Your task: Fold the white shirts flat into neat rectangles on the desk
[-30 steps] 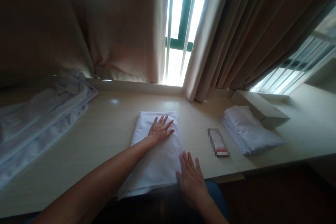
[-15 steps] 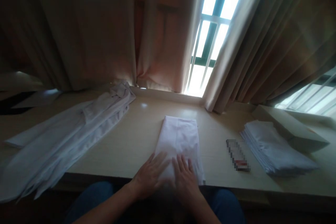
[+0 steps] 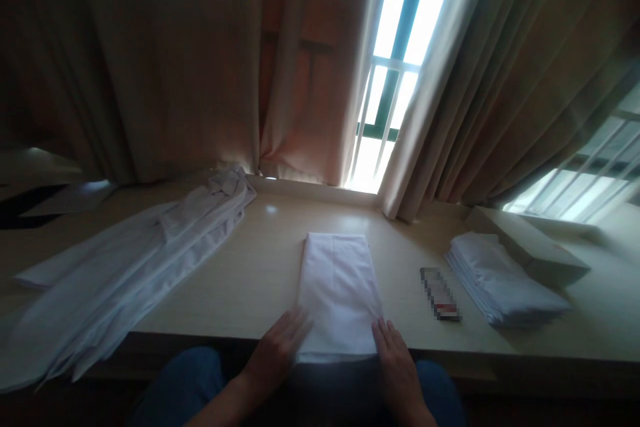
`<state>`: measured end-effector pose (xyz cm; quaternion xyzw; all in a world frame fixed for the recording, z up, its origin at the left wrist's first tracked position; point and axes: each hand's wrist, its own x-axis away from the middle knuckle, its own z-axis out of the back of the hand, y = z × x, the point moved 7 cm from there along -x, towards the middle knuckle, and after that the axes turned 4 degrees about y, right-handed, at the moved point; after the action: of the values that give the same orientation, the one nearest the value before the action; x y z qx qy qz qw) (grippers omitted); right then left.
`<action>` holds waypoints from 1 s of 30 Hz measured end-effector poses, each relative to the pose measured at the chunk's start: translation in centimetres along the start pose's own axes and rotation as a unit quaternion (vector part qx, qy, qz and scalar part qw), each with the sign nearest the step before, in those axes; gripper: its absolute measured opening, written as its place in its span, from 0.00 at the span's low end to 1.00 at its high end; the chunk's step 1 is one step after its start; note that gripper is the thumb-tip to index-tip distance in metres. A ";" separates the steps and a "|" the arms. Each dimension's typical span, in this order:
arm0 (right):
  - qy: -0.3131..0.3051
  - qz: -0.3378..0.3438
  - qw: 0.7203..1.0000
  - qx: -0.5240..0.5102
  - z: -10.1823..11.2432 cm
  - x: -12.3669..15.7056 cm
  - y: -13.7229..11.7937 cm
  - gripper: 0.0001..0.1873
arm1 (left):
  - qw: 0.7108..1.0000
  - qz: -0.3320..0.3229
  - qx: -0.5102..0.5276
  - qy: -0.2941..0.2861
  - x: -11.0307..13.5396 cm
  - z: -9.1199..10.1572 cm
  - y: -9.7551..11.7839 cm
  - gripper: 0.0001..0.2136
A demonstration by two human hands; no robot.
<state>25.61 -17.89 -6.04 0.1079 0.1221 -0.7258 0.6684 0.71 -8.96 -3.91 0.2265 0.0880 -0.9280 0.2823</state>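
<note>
A folded white cloth (image 3: pixel 339 290) lies lengthwise on the pale wooden table (image 3: pixel 250 280), its near end at the table's front edge. My left hand (image 3: pixel 277 350) rests at the cloth's near left corner, fingers stretched out and touching the fabric. My right hand (image 3: pixel 395 357) is at the near right corner, fingers flat along the cloth's edge. Neither hand grips anything that I can see. My knees in blue trousers (image 3: pixel 190 380) show below the table edge.
A loose heap of white cloths (image 3: pixel 135 267) spreads over the table's left side. A stack of folded white cloths (image 3: pixel 505 283) sits at the right, beside a flat box (image 3: pixel 530 243). A small blurred packet (image 3: pixel 440 293) lies between. Brown curtains (image 3: pixel 500 80) and a bright window (image 3: pixel 395 67) stand behind.
My hands slid from the cloth's middle down to its near end, then spread apart to the two near corners. The view shifted left and back.
</note>
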 end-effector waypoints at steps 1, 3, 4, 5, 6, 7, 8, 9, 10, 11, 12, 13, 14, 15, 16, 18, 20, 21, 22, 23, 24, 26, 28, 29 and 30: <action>0.002 -0.002 1.000 -0.006 0.2 0.1 0.0 0.35 | 1.000 -0.006 -0.001 0.003 0.0 -0.3 0.0 0.37; 0.013 -0.003 1.000 -0.016 0.8 0.3 0.0 0.31 | 1.000 -0.009 0.000 0.008 0.2 -0.5 -0.2 0.37; 0.019 -0.002 1.000 -0.019 1.1 0.5 -0.1 0.30 | 1.000 -0.009 0.001 0.009 0.4 -0.4 -0.2 0.37; 0.023 0.001 0.999 -0.022 1.4 0.7 -0.2 0.29 | 1.000 -0.011 0.004 0.009 0.6 -0.2 -0.2 0.37; 0.026 0.003 0.999 -0.024 1.7 0.9 -0.3 0.29 | 1.000 -0.014 0.009 0.009 0.9 0.1 -0.1 0.37; 0.027 0.003 0.999 -0.025 1.8 1.2 -0.4 0.29 | 1.000 -0.014 0.014 0.009 1.2 0.4 -0.1 0.36; 0.027 0.003 0.999 -0.026 2.0 1.4 -0.5 0.29 | 1.000 -0.014 0.019 0.011 1.4 0.8 0.0 0.36; 0.026 0.004 0.999 -0.027 2.0 1.6 -0.6 0.29 | 1.000 -0.013 0.024 0.012 1.7 1.1 0.1 0.36; 0.025 0.004 0.999 -0.028 2.0 1.8 -0.6 0.28 | 0.999 -0.012 0.028 0.013 1.9 1.4 0.2 0.36; 0.023 0.006 0.999 -0.030 2.0 2.0 -0.7 0.28 | 0.999 -0.011 0.031 0.013 2.1 1.6 0.3 0.36; 0.020 0.011 0.999 -0.033 2.0 2.1 -0.8 0.28 | 0.999 -0.012 0.033 0.012 2.2 1.7 0.3 0.37; 0.018 0.018 0.999 -0.038 2.0 2.2 -0.9 0.30 | 0.999 -0.012 0.034 0.013 2.3 1.8 0.4 0.37; 0.020 0.024 0.999 -0.041 2.0 2.3 -0.9 0.33 | 0.999 -0.012 0.033 0.018 2.3 1.9 0.3 0.36; 0.022 0.025 0.999 -0.042 2.1 2.3 -1.0 0.37 | 0.999 -0.007 0.029 0.024 2.1 2.1 0.1 0.36; 0.024 0.024 0.999 -0.042 2.3 2.2 -0.9 0.41 | 0.999 -0.001 0.022 0.030 1.9 2.1 -0.2 0.35; 0.017 0.020 0.999 -0.036 2.5 2.0 -0.8 0.48 | 1.000 0.010 0.003 0.029 1.2 2.1 -1.0 0.33; -0.003 0.025 0.999 -0.030 2.6 1.6 -0.7 0.51 | 1.000 -0.006 -0.008 0.004 0.4 1.6 -1.5 0.32; -0.012 0.033 0.999 -0.027 2.7 1.3 -0.7 0.50 | 1.000 -0.025 -0.008 -0.011 0.0 1.3 -1.6 0.32; -0.020 0.042 0.999 -0.024 2.7 1.1 -0.6 0.50 | 0.999 -0.043 -0.005 -0.022 -0.2 1.0 -1.6 0.32; -0.027 0.053 0.998 -0.022 2.7 0.9 -0.6 0.48 | 0.998 -0.057 -0.002 -0.027 -0.3 0.7 -1.6 0.31; -0.034 0.065 0.997 -0.024 2.7 0.7 -0.6 0.46 | 0.998 -0.064 0.001 -0.029 -0.4 0.6 -1.5 0.31; -0.041 0.087 0.995 -0.035 2.6 0.5 -0.7 0.41 | 0.998 -0.059 0.005 -0.022 -0.2 0.4 -1.6 0.31; -0.027 0.084 0.995 -0.054 2.8 0.5 -0.6 0.36 | 0.998 -0.051 0.014 -0.014 0.1 0.5 -1.5 0.30; -0.016 0.075 0.995 -0.065 3.1 0.5 -0.4 0.33 | 0.998 -0.050 0.022 -0.012 0.2 0.7 -1.5 0.30; -0.007 0.065 0.995 -0.079 3.4 0.5 -0.3 0.31 | 0.998 -0.050 0.034 -0.011 0.3 0.9 -1.5 0.28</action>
<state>25.28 -19.45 -3.00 0.0573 0.1670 -0.6695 0.7215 -0.63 -8.14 -3.21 0.2207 0.0645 -0.9459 0.2290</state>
